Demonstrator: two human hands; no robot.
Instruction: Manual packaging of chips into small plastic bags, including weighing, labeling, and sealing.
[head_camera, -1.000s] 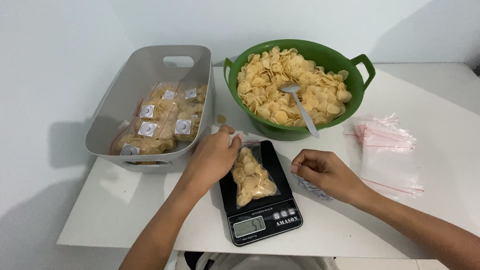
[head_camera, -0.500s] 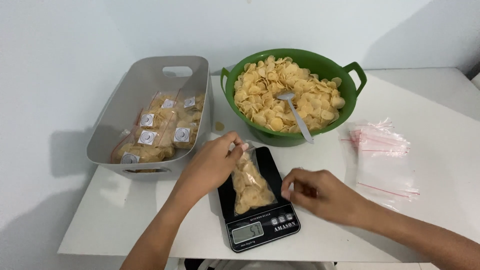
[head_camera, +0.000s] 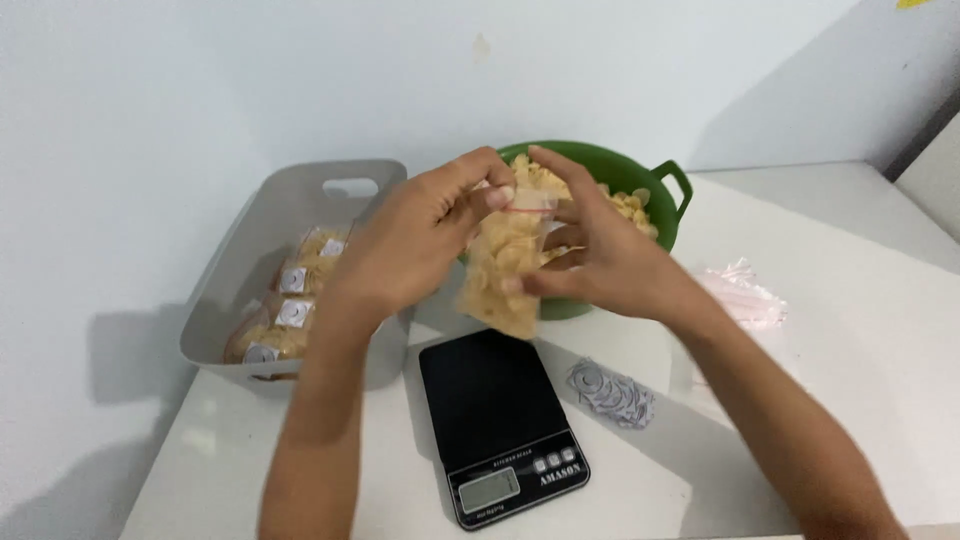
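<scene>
Both hands (head_camera: 520, 240) hold chip bag (head_camera: 500, 275) upright, seal uppermost.

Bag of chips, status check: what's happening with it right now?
Left hand and right hand both grip bag of chips, raised above black scale. Nothing blocking.

We hold both forearms raised and angled inward. Our left hand (head_camera: 420, 235) pinches with thumb and fingertips; our right hand (head_camera: 590, 250) curls opposite, fingers closed.
</scene>
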